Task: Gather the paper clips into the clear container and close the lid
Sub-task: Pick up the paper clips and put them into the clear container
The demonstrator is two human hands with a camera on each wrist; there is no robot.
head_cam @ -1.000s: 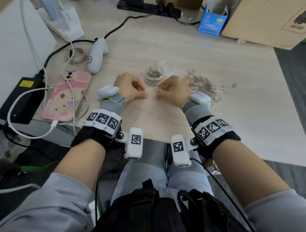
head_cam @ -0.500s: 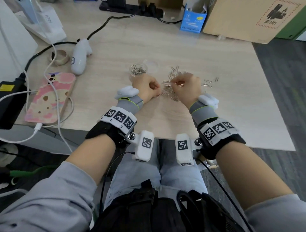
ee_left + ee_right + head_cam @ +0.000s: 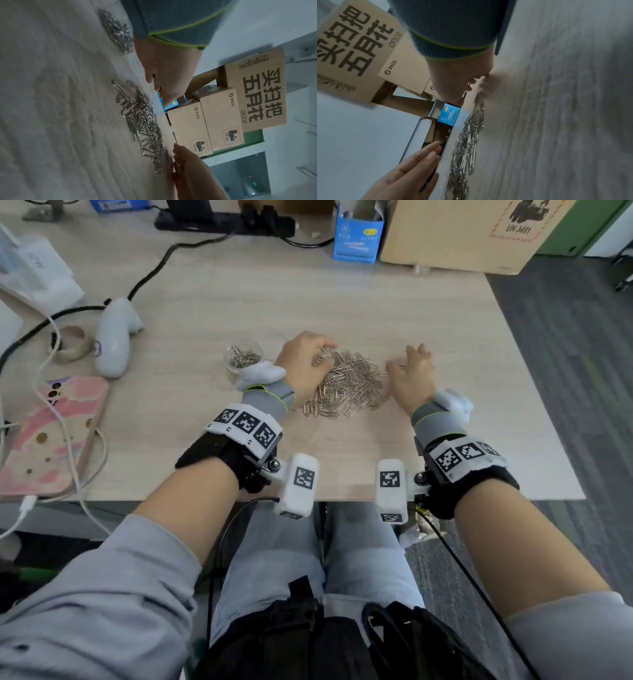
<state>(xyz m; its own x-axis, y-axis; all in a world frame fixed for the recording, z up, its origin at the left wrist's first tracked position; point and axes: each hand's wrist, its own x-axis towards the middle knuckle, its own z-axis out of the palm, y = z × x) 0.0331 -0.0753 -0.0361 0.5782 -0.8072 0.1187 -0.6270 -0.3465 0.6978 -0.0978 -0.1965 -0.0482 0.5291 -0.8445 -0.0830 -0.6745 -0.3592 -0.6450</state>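
Observation:
A heap of silver paper clips (image 3: 346, 386) lies in the middle of the wooden table (image 3: 342, 302). My left hand (image 3: 318, 354) stands at the heap's left side, fingers held together and straight against the clips, as the right wrist view shows (image 3: 419, 159). My right hand (image 3: 412, 359) stands at the heap's right side, fingers relaxed, holding nothing. The small clear container (image 3: 244, 359), holding several clips, stands just left of my left wrist. In the left wrist view the heap (image 3: 142, 125) lies between both hands. I cannot make out the lid.
A white controller (image 3: 114, 344), a tape roll (image 3: 72, 344) and a pink phone (image 3: 51, 436) with white cables lie at the left. A blue box (image 3: 358, 234), a cardboard box (image 3: 462, 231) and a power strip (image 3: 222, 217) stand at the back. The table's right edge (image 3: 534, 392) is close.
Both hands left the spot in front of the container, where they pinched single clips, and went to the heap. They have since spread apart to its two sides, and the heap looks more bunched.

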